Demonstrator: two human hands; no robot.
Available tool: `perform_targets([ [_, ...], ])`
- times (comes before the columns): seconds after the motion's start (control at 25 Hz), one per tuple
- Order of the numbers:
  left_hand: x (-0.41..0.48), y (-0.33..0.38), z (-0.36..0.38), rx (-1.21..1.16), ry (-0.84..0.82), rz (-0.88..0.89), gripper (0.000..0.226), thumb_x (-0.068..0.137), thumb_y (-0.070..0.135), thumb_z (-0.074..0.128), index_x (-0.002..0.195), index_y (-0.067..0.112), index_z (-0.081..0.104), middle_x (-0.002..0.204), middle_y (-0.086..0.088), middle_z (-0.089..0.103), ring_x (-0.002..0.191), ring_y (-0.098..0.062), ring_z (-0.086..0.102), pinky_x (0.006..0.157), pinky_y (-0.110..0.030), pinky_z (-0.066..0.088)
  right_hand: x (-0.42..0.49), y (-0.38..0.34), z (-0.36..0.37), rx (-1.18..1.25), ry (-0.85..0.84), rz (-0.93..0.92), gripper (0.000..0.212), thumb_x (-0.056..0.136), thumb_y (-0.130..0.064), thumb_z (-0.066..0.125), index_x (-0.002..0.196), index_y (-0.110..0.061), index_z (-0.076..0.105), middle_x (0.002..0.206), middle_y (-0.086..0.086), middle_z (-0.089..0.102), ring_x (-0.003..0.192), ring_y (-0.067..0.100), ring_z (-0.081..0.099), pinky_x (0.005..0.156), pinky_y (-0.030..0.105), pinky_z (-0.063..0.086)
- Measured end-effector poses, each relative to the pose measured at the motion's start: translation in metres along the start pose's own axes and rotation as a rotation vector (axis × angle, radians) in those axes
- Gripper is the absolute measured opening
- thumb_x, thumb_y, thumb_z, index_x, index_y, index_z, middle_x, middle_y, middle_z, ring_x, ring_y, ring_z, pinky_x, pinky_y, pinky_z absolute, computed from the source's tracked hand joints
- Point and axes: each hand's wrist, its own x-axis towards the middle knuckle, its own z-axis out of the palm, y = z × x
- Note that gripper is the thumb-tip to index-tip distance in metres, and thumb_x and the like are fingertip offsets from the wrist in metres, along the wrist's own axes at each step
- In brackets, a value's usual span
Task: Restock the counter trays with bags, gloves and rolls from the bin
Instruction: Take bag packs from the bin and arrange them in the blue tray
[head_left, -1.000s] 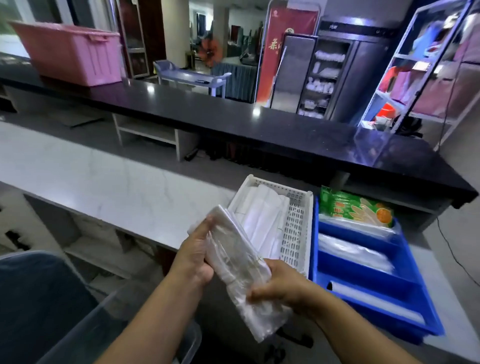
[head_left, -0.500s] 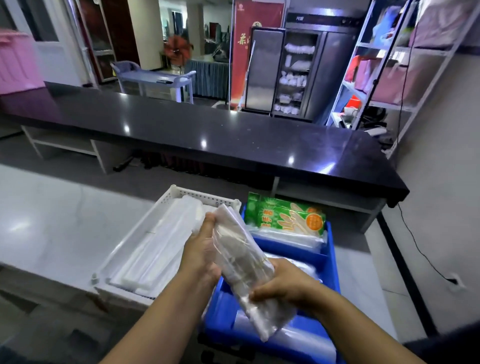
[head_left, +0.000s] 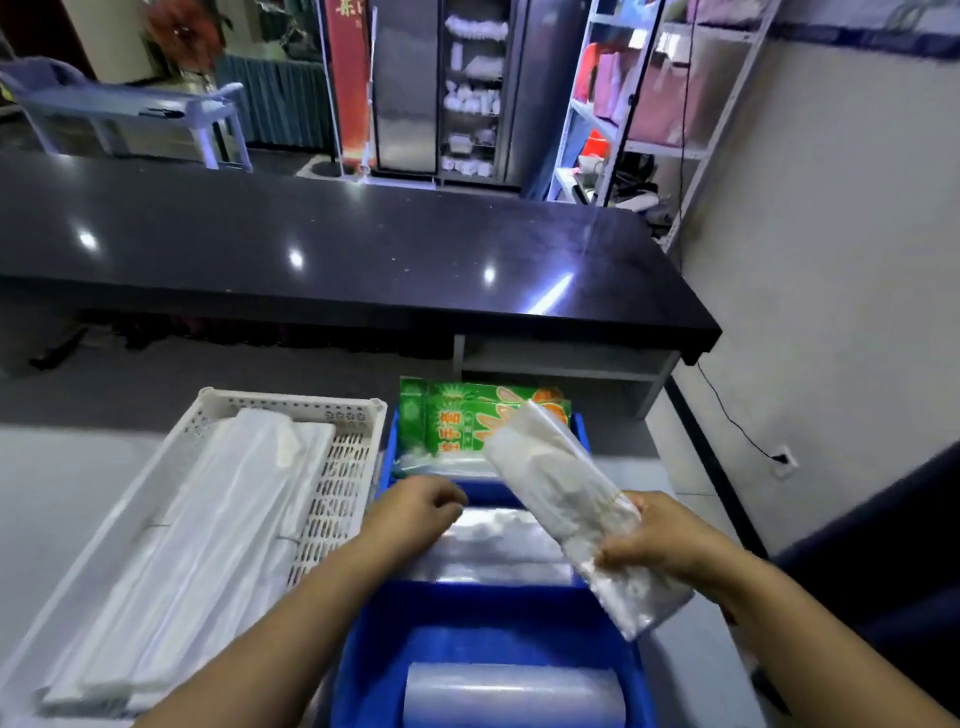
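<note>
Right hand (head_left: 654, 540) grips a clear bag pack (head_left: 561, 499); left hand (head_left: 415, 512) hovers loosely curled, empty, over blue tray (head_left: 467, 608).

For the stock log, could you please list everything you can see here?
white tray: one, white, counter left
bag stacks: several, white, in white tray
blue tray: one, blue, beside white tray, on its right
glove packs: at least two, green, blue tray's far compartment
clear bags: a pile, clear, middle compartment
roll: one, clear, near compartment
packet: one, clear, held above blue tray
black counter: one, black, beyond the trays
shelf rack: one, white, far right
left hand: one, over blue tray, holding nothing
right hand: one, gripping packet's lower end
</note>
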Motion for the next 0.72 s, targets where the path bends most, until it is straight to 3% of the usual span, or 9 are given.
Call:
perform_targets([
  [0.08, 0.009, -0.004, 0.016, 0.357, -0.147, 0.106, 0.021, 0.087, 0.024, 0.052, 0.101, 0.023, 0.067, 0.115, -0.001, 0.063, 0.108, -0.024, 0.058, 0.084, -0.034, 0.045, 0.002, 0.001, -0.007, -0.036, 0.060, 0.031, 0.022, 0.061, -0.006, 0.078, 0.072, -0.017, 0.063, 0.066, -0.005, 0.066, 0.052, 0.001, 0.060, 0.052, 0.014, 0.050],
  [0.2, 0.016, -0.004, 0.030, 0.625, -0.142, 0.217, 0.017, 0.085, 0.016, 0.049, 0.100, 0.016, 0.057, 0.111, -0.009, 0.055, 0.104, -0.032, 0.052, 0.075, -0.039, 0.041, 0.006, 0.000, -0.013, -0.059, 0.112, 0.085, 0.022, 0.063, -0.005, 0.077, 0.076, -0.016, 0.063, 0.071, 0.002, 0.069, 0.062, 0.011, 0.066, 0.058, 0.021, 0.055],
  [0.44, 0.026, -0.013, 0.039, 0.712, -0.129, 0.334, 0.032, 0.088, 0.019, 0.046, 0.119, 0.016, 0.052, 0.116, -0.009, 0.054, 0.108, -0.031, 0.048, 0.084, -0.039, 0.038, 0.006, 0.002, -0.011, -0.017, 0.192, 0.148, 0.024, 0.064, -0.002, 0.077, 0.081, -0.014, 0.063, 0.078, 0.008, 0.071, 0.071, 0.021, 0.070, 0.066, 0.030, 0.057],
  [0.56, 0.028, -0.016, 0.044, 0.730, -0.140, 0.363, 0.025, 0.087, 0.013, 0.048, 0.109, 0.012, 0.059, 0.113, -0.009, 0.052, 0.109, -0.030, 0.045, 0.076, -0.036, 0.034, 0.008, 0.003, -0.013, -0.013, 0.227, 0.160, 0.024, 0.064, -0.001, 0.077, 0.077, -0.016, 0.063, 0.077, 0.009, 0.071, 0.071, 0.023, 0.068, 0.066, 0.031, 0.056],
  [0.72, 0.026, -0.015, 0.048, 0.628, -0.162, 0.269, 0.015, 0.083, 0.014, 0.050, 0.097, 0.013, 0.058, 0.110, -0.008, 0.050, 0.106, -0.030, 0.048, 0.072, -0.036, 0.032, 0.016, 0.003, -0.020, -0.020, 0.222, 0.143, 0.024, 0.065, 0.000, 0.078, 0.079, -0.014, 0.064, 0.078, 0.010, 0.072, 0.070, 0.022, 0.069, 0.064, 0.030, 0.055],
])
